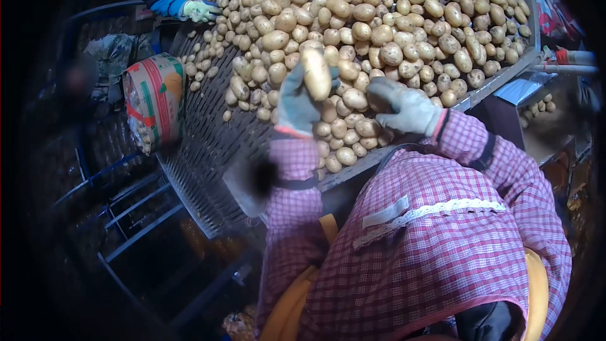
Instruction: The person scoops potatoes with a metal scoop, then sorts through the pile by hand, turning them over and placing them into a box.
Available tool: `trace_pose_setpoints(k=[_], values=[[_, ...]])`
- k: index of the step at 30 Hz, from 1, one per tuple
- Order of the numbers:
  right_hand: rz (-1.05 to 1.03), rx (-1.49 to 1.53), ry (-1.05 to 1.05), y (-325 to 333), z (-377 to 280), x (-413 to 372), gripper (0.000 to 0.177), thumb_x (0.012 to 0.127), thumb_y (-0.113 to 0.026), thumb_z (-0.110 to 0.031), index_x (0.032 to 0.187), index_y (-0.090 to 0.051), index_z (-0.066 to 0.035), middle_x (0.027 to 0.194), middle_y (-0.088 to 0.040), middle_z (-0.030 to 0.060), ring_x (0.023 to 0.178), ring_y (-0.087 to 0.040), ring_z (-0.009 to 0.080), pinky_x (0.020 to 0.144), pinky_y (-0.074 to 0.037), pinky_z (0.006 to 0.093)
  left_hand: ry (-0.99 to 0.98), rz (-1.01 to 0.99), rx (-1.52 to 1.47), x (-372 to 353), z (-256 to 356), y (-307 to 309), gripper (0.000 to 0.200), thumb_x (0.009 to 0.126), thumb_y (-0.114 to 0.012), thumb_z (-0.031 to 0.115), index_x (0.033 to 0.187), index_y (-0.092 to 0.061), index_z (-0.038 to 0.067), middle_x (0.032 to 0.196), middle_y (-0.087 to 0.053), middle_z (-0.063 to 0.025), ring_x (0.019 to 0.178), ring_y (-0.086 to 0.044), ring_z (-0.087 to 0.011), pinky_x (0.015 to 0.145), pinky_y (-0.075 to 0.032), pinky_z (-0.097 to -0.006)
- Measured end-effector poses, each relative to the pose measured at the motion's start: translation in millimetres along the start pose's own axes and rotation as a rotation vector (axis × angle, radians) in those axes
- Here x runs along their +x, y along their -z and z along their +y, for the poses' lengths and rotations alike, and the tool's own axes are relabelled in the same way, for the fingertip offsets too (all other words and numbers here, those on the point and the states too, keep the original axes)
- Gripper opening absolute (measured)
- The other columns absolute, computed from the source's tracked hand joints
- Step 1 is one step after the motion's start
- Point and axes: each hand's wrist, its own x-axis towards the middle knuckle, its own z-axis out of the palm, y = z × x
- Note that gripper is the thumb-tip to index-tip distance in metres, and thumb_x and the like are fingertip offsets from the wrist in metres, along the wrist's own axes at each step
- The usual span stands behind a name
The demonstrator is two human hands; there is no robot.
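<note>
My left hand point(297, 104), in a grey work glove with a pinkish cuff, is closed around a long, pale potato point(316, 74) held upright above the pile. To its right, my gloved right hand point(407, 108) reaches low over the near edge of the heap. Its fingers and thumb curve around a darker potato point(377, 102), which they partly hide. Many loose potatoes point(341, 132) of mixed sizes lie just below and between both hands.
The potatoes rest on a slatted sorting table point(218, 145) with a raised metal edge point(499, 82). A printed sack point(154, 101) stands at its left side. Another person's gloved hand point(201, 11) touches the pile at upper left. Metal framing point(145, 230) is at lower left.
</note>
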Motion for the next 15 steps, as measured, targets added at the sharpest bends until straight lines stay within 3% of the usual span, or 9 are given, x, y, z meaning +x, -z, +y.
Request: trace_pose_setpoints(k=[1,2,6,8,9,10,12,14,15], values=[[-0.078,-0.043,0.066,-6,5,7,0.07,0.08,-0.075,-0.023,0.144,-0.05,-0.01,0.148,-0.047,0.0196,0.13,-0.054,0.0358,0.109,-0.045,0.0407,0.141,-0.003,-0.243,-9,2,15,0.063,0.1,-0.055,0.044,0.146,-0.047,0.002,0.129,-0.063,-0.0232,0.116,-0.061,-0.0434,0.105,-0.047,-0.0605],[-0.076,-0.04,0.073,-5,6,16,0.07,0.08,-0.075,-0.023,0.144,-0.05,-0.01,0.148,-0.047,0.0196,0.13,-0.054,0.0358,0.109,-0.045,0.0407,0.22,-0.231,-0.548,-17,0,29,0.07,0.101,-0.05,0.051,0.154,-0.039,0.006,0.134,-0.059,-0.0254,0.119,-0.06,-0.0451,0.109,-0.042,-0.0632],[-0.132,0.047,-0.011,-1,7,41,0.065,0.077,-0.077,-0.021,0.137,-0.055,-0.011,0.139,-0.053,0.0168,0.122,-0.058,0.0384,0.106,-0.047,0.0446,0.211,-0.08,-0.56,-52,-3,24,0.072,0.101,-0.045,0.058,0.154,-0.039,0.01,0.136,-0.059,-0.023,0.115,-0.061,-0.0442,0.105,-0.045,-0.0598],[-0.192,1.062,-0.467,17,3,43,0.047,0.086,-0.072,-0.026,0.127,-0.062,-0.005,0.097,-0.07,0.0147,0.076,-0.069,0.0224,0.059,-0.057,0.034,0.269,0.012,-0.629,-59,-13,30,0.076,0.1,-0.044,0.064,0.153,-0.04,0.01,0.14,-0.057,-0.0222,0.117,-0.061,-0.0421,0.103,-0.047,-0.0581],[-0.206,1.268,-0.42,29,-10,36,0.036,0.095,-0.061,-0.026,0.121,-0.062,-0.001,0.09,-0.067,0.0097,0.069,-0.063,0.0145,0.061,-0.052,0.0263,0.031,0.179,0.109,-61,-23,19,0.075,0.1,-0.041,0.065,0.152,-0.042,0.01,0.142,-0.054,-0.0221,0.117,-0.061,-0.0384,0.099,-0.051,-0.0567],[-0.306,1.46,-0.413,18,9,34,0.037,0.097,-0.059,-0.033,0.118,-0.063,-0.002,0.096,-0.068,0.0108,0.078,-0.067,0.0181,0.067,-0.057,0.0293,0.172,0.048,-0.184,-69,-16,16,0.066,0.105,-0.039,0.057,0.15,-0.044,0.008,0.144,-0.052,-0.0202,0.12,-0.06,-0.0349,0.1,-0.051,-0.054],[-0.096,1.273,-0.376,8,-3,27,0.038,0.1,-0.056,-0.036,0.116,-0.063,-0.002,0.102,-0.069,0.0115,0.089,-0.07,0.021,0.075,-0.059,0.0321,0.193,0.037,-0.134,-68,-18,7,0.057,0.109,-0.036,0.046,0.149,-0.044,0.006,0.143,-0.053,-0.0179,0.123,-0.059,-0.0336,0.102,-0.05,-0.0536],[-0.212,1.55,-0.455,7,-20,20,0.039,0.102,-0.055,-0.037,0.117,-0.063,-0.002,0.108,-0.069,0.0117,0.098,-0.07,0.0229,0.08,-0.06,0.0358,0.186,0.035,-0.024,-68,-14,-15,0.055,0.11,-0.037,0.043,0.149,-0.044,0.005,0.144,-0.053,-0.0166,0.126,-0.056,-0.0316,0.106,-0.048,-0.0499],[-0.256,1.581,-0.521,9,-31,17,0.034,0.1,-0.06,-0.031,0.121,-0.063,-0.004,0.106,-0.069,0.0104,0.095,-0.071,0.0234,0.076,-0.061,0.0341,0.175,0.04,0.091,-69,-15,-25,0.053,0.11,-0.037,0.04,0.148,-0.044,0.003,0.145,-0.052,-0.0154,0.129,-0.054,-0.0296,0.11,-0.045,-0.0461]])
